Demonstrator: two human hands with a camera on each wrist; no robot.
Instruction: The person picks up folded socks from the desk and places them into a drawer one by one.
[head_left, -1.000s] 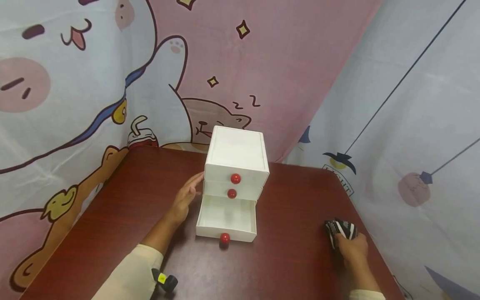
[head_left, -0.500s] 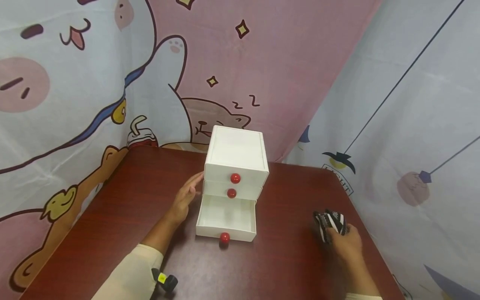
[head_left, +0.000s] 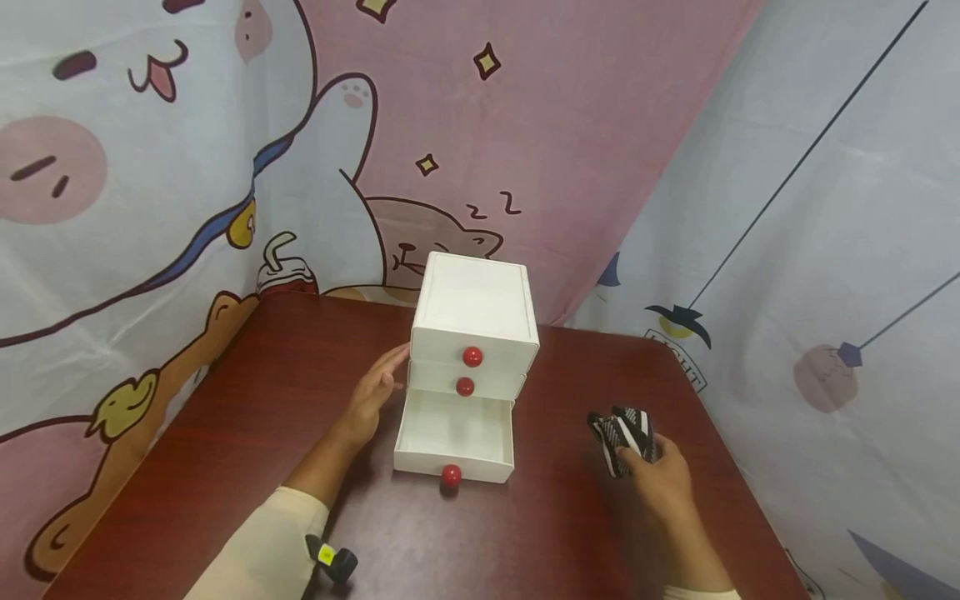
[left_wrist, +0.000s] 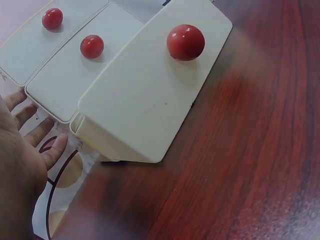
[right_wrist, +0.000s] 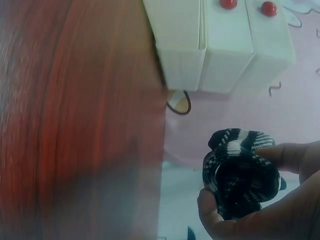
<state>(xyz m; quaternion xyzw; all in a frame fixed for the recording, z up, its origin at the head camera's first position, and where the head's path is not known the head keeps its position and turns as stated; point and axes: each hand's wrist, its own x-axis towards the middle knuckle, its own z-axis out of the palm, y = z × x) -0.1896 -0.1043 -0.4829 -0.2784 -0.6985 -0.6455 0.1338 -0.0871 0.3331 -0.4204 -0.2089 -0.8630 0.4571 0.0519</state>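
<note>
A white desktop drawer unit (head_left: pixel 476 296) stands on the table, with a red ball knob on each of its three drawers. Its bottom drawer (head_left: pixel 416 462) is pulled out and has nothing inside. My left hand (head_left: pixel 366 404) rests its straight fingertips against the unit's left side; the left wrist view shows these fingers (left_wrist: pixel 59 145) spread along the side wall. To the right of the drawer, my right hand (head_left: pixel 663 485) pinches a rolled bundle of black-and-white knitted socks (head_left: pixel 622 437) above the table. In the right wrist view, thumb and fingers hold the socks (right_wrist: pixel 242 172) from opposite sides.
The dark red wooden table (head_left: pixel 570 533) extends around the unit. A patterned cloth backdrop (head_left: pixel 585 125) hangs close behind the table and along both sides. A small black device with a yellow label (head_left: pixel 327 555) sits at the left cuff.
My right hand has carried the socks leftward from the table's right edge, nearer to the drawer unit. The left hand and the drawers have stayed put.
</note>
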